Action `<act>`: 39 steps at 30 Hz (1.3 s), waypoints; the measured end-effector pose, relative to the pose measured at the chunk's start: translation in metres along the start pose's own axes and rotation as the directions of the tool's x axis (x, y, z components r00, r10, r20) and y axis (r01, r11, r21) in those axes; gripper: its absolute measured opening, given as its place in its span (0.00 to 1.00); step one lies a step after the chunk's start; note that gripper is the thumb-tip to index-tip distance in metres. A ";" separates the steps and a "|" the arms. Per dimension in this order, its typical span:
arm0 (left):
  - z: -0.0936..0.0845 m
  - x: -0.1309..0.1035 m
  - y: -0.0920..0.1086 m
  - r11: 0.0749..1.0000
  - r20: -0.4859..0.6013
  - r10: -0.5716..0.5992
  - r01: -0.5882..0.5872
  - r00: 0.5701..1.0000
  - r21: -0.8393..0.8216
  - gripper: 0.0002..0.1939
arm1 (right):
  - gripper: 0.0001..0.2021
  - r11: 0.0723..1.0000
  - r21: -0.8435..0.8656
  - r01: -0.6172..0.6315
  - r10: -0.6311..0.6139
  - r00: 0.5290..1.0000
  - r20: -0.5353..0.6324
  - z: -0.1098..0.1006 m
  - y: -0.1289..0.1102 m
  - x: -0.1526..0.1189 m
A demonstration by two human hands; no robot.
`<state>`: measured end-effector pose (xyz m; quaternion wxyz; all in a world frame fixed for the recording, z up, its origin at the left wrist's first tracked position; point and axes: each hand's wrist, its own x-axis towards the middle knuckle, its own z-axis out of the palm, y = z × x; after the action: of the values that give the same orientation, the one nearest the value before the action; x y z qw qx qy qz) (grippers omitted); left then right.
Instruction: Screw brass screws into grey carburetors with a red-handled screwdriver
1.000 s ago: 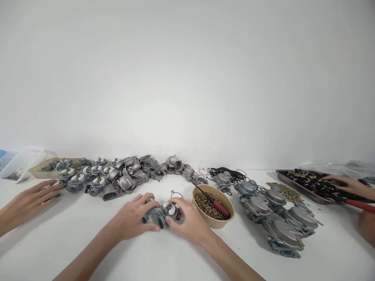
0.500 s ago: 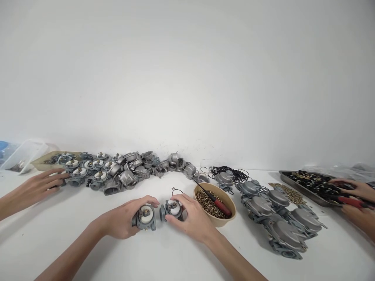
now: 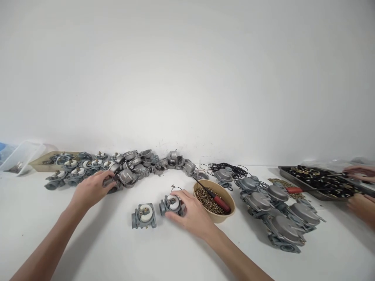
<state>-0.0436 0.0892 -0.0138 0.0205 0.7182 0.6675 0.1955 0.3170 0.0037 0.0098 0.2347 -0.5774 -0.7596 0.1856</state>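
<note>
Two containers, a clear tub (image 3: 31, 150) and a yellowish tray (image 3: 36, 166), sit far left, and beside them the carburetors (image 3: 70, 164) show white floats, uncovered. Now the left hand (image 3: 92, 189), fingers curled, is at the near edge of the loose metal covers (image 3: 127, 177); whether it grips one, I can't tell. Near centre, one open carburetor (image 3: 146, 216) rests alone, float up and no cover on. Just right of it, the right hand (image 3: 193, 214) has thumb and fingers closed around another open carburetor (image 3: 172, 203), also coverless. Crowding that hand's right side is a bowl (image 3: 215, 218) of small fasteners, a red-handled screwdriver (image 3: 222, 205) lying across it. Beyond are black rings (image 3: 240, 171), then a cluster of covered carburetors (image 3: 285, 230), looking further along than the open ones. Far right, a co-worker's hands (image 3: 363, 207) are at a dark tray (image 3: 304, 190) of black pieces.
</note>
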 end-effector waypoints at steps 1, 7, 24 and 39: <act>0.002 0.002 -0.002 0.999 0.022 -0.036 0.035 0.999 0.015 0.20 | 0.24 1.000 0.002 -0.002 0.002 1.000 -0.001 0.000 0.000 0.000; 0.022 0.001 0.003 0.998 0.143 -0.045 0.039 0.989 0.050 0.33 | 0.25 1.000 -0.011 -0.018 0.019 1.000 0.016 0.001 -0.001 0.000; -0.008 -0.034 0.066 0.762 -0.308 0.376 -0.480 0.874 -0.434 0.15 | 0.17 0.823 -0.203 0.531 -0.566 0.733 -0.378 0.007 0.003 -0.015; 0.008 -0.052 0.087 0.452 -0.163 0.638 -0.538 0.753 -0.712 0.16 | 0.15 0.908 -0.109 0.404 -0.416 0.841 -0.347 0.012 0.005 -0.014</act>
<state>0.0397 0.0313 -0.0095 0.2745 0.8456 0.2407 0.3896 0.3175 -0.0086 -0.0051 0.3959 -0.4293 -0.8117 0.0096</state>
